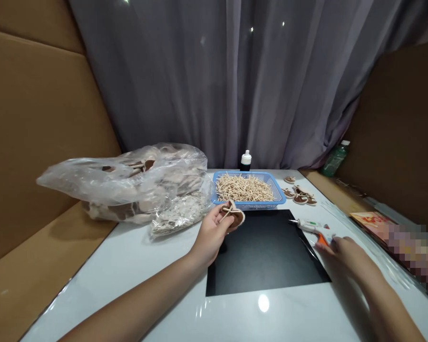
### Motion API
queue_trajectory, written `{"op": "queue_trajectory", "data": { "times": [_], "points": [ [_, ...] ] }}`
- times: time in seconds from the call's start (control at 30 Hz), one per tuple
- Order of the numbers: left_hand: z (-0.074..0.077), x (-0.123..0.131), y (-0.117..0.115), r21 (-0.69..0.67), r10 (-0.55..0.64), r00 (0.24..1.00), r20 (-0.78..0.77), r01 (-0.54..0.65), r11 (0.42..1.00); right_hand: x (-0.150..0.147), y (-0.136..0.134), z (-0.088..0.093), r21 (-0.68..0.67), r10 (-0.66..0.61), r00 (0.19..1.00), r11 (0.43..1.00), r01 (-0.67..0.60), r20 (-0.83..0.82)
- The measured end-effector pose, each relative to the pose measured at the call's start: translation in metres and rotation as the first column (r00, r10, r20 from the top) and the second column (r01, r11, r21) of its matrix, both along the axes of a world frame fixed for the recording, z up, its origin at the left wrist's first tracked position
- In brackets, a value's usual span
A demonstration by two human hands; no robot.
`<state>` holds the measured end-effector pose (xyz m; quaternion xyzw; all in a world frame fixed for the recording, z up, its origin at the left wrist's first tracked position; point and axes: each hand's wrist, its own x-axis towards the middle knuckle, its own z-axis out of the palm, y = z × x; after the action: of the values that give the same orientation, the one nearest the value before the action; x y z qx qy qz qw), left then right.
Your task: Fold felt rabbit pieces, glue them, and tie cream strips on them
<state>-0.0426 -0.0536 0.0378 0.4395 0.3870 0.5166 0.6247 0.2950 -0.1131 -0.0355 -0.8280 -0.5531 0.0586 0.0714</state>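
Observation:
My left hand (pixel 212 232) holds a small brown round piece with a pale string bow (pixel 232 213) at the far left corner of a black mat (pixel 267 251). My right hand (pixel 342 251) rests at the mat's right edge, its fingers on the orange trigger of a white glue gun (pixel 312 227) that lies on the table with its tip pointing left. A blue basket (pixel 280 192) full of pale string bows stands just beyond the mat.
A clear plastic bag (pixel 135 183) of brown pieces lies at the left. Several finished brown pieces (pixel 301 194) sit right of the basket. A small white-capped bottle (pixel 246 160) stands behind it, a green bottle (pixel 335 159) farther right. Cardboard walls flank the white table (pixel 135 266).

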Motion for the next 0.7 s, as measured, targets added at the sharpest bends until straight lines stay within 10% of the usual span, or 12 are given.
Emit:
{"op": "queue_trajectory", "data": {
  "times": [0.27, 0.47, 0.7],
  "points": [
    [-0.026, -0.003, 0.004, 0.102, -0.027, 0.993, -0.115, 0.039, 0.994, -0.016, -0.014, 0.018, 0.172, -0.001, 0.888, 0.981, 0.09, -0.459],
    [-0.043, -0.009, 0.01, 0.274, -0.01, 0.958, -0.286, 0.092, 0.957, -0.065, -0.017, 0.04, 0.242, 0.165, 0.306, 0.942, 0.233, -0.938],
    [-0.045, -0.011, 0.015, 0.337, 0.021, 0.925, -0.379, 0.116, 0.934, -0.11, 0.009, 0.053, 0.412, 0.402, -0.204, 0.911, -0.006, -0.892]
  ]
}}
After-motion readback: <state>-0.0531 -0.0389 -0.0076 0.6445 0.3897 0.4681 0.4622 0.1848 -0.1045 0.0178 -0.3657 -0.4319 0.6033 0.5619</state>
